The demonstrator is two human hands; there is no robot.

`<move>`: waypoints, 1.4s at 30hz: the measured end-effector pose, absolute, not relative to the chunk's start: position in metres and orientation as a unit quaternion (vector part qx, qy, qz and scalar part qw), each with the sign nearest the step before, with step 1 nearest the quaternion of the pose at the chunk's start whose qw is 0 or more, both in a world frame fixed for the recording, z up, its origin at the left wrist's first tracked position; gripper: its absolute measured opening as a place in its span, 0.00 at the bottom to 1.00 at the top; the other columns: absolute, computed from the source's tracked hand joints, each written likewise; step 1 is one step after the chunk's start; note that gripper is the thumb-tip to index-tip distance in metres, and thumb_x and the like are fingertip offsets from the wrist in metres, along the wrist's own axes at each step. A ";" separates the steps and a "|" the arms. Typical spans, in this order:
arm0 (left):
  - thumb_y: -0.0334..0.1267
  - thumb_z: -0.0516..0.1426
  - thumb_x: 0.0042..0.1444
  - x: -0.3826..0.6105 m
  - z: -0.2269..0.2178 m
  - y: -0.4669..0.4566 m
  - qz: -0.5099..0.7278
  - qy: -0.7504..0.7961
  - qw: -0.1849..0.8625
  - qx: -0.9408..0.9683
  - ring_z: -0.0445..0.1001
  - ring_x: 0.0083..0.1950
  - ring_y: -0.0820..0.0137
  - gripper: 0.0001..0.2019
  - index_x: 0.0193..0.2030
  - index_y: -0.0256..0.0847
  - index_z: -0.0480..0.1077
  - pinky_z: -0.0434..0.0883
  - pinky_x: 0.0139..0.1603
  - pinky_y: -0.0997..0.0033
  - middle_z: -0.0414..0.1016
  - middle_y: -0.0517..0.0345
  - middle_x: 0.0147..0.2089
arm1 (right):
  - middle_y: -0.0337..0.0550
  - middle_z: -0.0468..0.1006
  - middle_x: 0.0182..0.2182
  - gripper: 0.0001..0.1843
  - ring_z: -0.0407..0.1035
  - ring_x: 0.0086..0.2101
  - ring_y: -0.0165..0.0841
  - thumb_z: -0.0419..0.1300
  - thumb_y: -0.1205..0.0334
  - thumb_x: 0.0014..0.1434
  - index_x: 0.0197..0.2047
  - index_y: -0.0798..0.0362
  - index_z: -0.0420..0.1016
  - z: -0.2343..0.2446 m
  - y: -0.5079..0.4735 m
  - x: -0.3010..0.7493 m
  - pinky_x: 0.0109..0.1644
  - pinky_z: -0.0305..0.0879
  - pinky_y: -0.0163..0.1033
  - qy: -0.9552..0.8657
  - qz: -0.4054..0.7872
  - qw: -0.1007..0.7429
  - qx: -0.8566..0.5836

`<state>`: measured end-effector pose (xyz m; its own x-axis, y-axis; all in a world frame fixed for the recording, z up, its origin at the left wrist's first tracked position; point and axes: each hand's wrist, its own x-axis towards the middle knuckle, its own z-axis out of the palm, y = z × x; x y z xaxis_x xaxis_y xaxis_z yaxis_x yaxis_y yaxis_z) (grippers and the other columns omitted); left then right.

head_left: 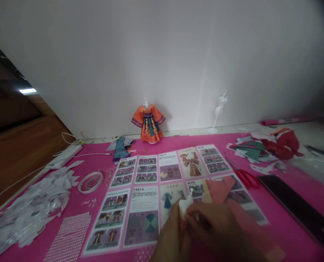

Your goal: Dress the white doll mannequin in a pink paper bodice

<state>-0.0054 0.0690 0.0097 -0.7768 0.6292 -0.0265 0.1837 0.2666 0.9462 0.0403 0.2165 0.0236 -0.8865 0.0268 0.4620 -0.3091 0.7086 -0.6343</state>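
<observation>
Both hands meet low in the middle of the view, over a folded-out instruction sheet [151, 182] printed with pictures of doll dresses. My left hand [169, 236] and my right hand [219, 227] are closed together around a small white piece [184, 206] and a sheet of orange-pink paper [219, 189] that sticks up behind the fingers. The fingers are blurred. A finished orange paper dress on a small stand [149, 123] stands by the wall.
A pink mat [96, 160] covers the table. Scrap paper pile [28, 207] and tape roll [91, 181] lie left. Red scissors [246, 176], a dark phone [295, 207] and red-green paper scraps [271, 145] lie right. A white mannequin stand [218, 111] is by the wall.
</observation>
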 end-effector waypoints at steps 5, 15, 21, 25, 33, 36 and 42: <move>0.34 0.48 0.59 -0.005 0.002 0.069 0.512 0.792 0.208 0.260 0.66 0.63 0.61 0.28 0.66 0.31 0.50 0.66 0.61 0.63 0.66 0.38 0.63 | 0.34 0.74 0.19 0.10 0.69 0.21 0.25 0.54 0.68 0.57 0.25 0.52 0.72 0.022 0.215 0.038 0.26 0.55 0.32 -0.912 0.314 0.250 0.088; 0.32 0.47 0.59 -0.004 0.000 0.070 0.500 0.801 0.197 0.265 0.65 0.64 0.61 0.28 0.66 0.30 0.50 0.63 0.63 0.62 0.64 0.38 0.64 | 0.34 0.71 0.13 0.10 0.66 0.15 0.25 0.52 0.69 0.49 0.20 0.53 0.71 0.018 0.212 0.033 0.21 0.51 0.31 -0.922 0.276 0.270 0.032; 0.33 0.46 0.60 -0.005 0.002 0.069 0.492 0.806 0.203 0.260 0.67 0.62 0.59 0.27 0.65 0.26 0.51 0.66 0.61 0.60 0.64 0.34 0.63 | 0.34 0.74 0.17 0.10 0.67 0.18 0.25 0.54 0.66 0.54 0.25 0.52 0.74 0.019 0.217 0.034 0.24 0.53 0.30 -0.922 0.325 0.204 0.049; 0.35 0.45 0.60 -0.007 0.000 0.068 0.466 0.816 0.225 0.259 0.66 0.62 0.57 0.29 0.66 0.23 0.47 0.65 0.61 0.57 0.62 0.31 0.64 | 0.34 0.74 0.17 0.12 0.67 0.19 0.26 0.55 0.64 0.57 0.23 0.52 0.73 0.016 0.216 0.037 0.24 0.51 0.33 -0.931 0.309 0.190 0.047; 0.43 0.46 0.59 -0.008 -0.010 0.070 0.451 0.833 0.211 0.240 0.67 0.62 0.54 0.30 0.66 0.30 0.51 0.66 0.60 0.56 0.65 0.35 0.63 | 0.37 0.74 0.17 0.09 0.66 0.18 0.27 0.55 0.67 0.52 0.22 0.52 0.71 0.012 0.208 0.035 0.22 0.47 0.34 -0.946 0.275 0.168 -0.032; 0.44 0.47 0.58 -0.012 -0.019 0.070 0.449 0.838 0.194 0.243 0.68 0.60 0.53 0.30 0.66 0.33 0.54 0.66 0.58 0.56 0.66 0.38 0.62 | 0.39 0.77 0.20 0.07 0.69 0.21 0.28 0.56 0.67 0.51 0.25 0.52 0.73 0.016 0.209 0.030 0.23 0.50 0.32 -0.943 0.295 0.148 -0.048; 0.44 0.46 0.58 -0.020 -0.022 0.077 0.471 0.826 0.151 0.270 0.71 0.58 0.56 0.26 0.62 0.38 0.59 0.69 0.55 0.62 0.73 0.45 0.58 | 0.40 0.78 0.21 0.06 0.69 0.22 0.27 0.56 0.68 0.51 0.27 0.54 0.74 0.035 0.215 0.030 0.23 0.51 0.29 -0.941 0.307 0.142 -0.020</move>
